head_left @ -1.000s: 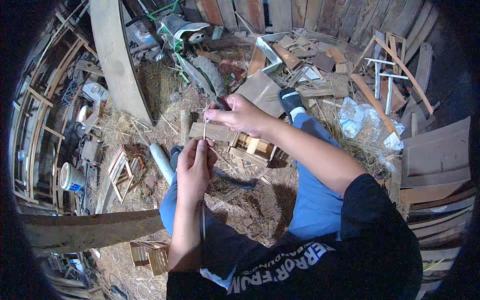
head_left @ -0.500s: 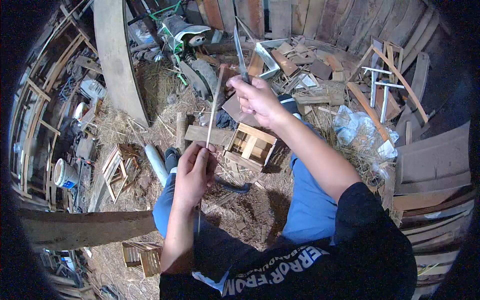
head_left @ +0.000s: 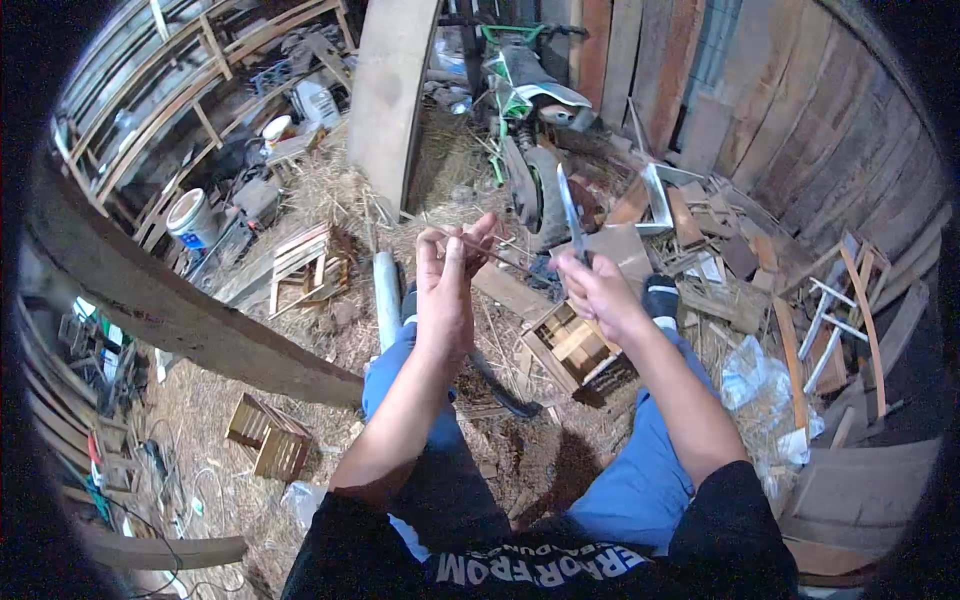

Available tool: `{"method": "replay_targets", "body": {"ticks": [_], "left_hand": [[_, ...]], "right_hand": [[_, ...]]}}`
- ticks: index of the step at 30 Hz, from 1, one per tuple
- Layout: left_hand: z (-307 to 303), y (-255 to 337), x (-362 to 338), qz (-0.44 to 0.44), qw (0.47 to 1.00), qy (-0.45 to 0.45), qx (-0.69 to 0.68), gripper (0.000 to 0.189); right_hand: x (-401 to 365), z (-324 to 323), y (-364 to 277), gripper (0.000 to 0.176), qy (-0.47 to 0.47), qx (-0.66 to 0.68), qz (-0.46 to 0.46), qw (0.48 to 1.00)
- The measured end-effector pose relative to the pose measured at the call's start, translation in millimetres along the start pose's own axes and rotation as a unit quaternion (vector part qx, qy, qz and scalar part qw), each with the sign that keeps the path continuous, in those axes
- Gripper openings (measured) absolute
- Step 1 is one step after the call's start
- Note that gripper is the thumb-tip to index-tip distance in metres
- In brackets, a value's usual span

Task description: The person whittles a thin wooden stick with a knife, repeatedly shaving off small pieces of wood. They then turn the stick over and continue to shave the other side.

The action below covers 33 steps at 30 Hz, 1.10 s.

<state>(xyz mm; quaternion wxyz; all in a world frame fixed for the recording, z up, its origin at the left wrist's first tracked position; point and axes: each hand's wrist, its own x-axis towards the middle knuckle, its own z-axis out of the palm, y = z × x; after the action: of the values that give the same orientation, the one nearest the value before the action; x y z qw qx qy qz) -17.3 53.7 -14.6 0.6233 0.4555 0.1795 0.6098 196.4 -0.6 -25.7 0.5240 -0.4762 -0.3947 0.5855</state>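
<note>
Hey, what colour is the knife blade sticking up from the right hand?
Silvery grey with a bluish tint; the blade shows in the head view.

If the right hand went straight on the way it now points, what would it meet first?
Knife leading, the right hand would probably meet the green-framed bike first, though how far beyond it stands is unclear.
</note>
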Motion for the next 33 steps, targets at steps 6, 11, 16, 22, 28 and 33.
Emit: {"method": "replay_targets", "body": {"ticks": [6, 11, 16, 22, 28, 33], "left_hand": [[0, 1, 2, 0.035, 0.999, 0.004, -0.011, 0.011], [1, 7, -2, -0.006, 0.999, 0.025, 0.028, 0.021], [-9, 23, 4, 0.013, 0.977, 0.167, 0.132, 0.050], [-44, 32, 15, 0.233, 0.808, 0.195, 0.505, 0.063], [-28, 32, -1, 0.164, 0.645, -0.049, 0.745, 0.037], [-24, 9, -8, 0.118, 0.774, -0.156, 0.602, 0.012]], "right_hand": [[1, 21, 18, 0.019, 0.014, -0.035, -0.025, 0.999], [8, 14, 23, 0.016, 0.040, -0.007, -0.026, 0.999], [22, -17, 24, 0.018, 0.078, -0.077, -0.105, 0.988], [17, -43, 16, 0.020, 0.097, -0.180, -0.175, 0.963], [0, -57, 0, 0.019, 0.085, -0.298, -0.194, 0.931], [7, -66, 11, 0.014, 0.068, -0.204, -0.215, 0.953]]}}
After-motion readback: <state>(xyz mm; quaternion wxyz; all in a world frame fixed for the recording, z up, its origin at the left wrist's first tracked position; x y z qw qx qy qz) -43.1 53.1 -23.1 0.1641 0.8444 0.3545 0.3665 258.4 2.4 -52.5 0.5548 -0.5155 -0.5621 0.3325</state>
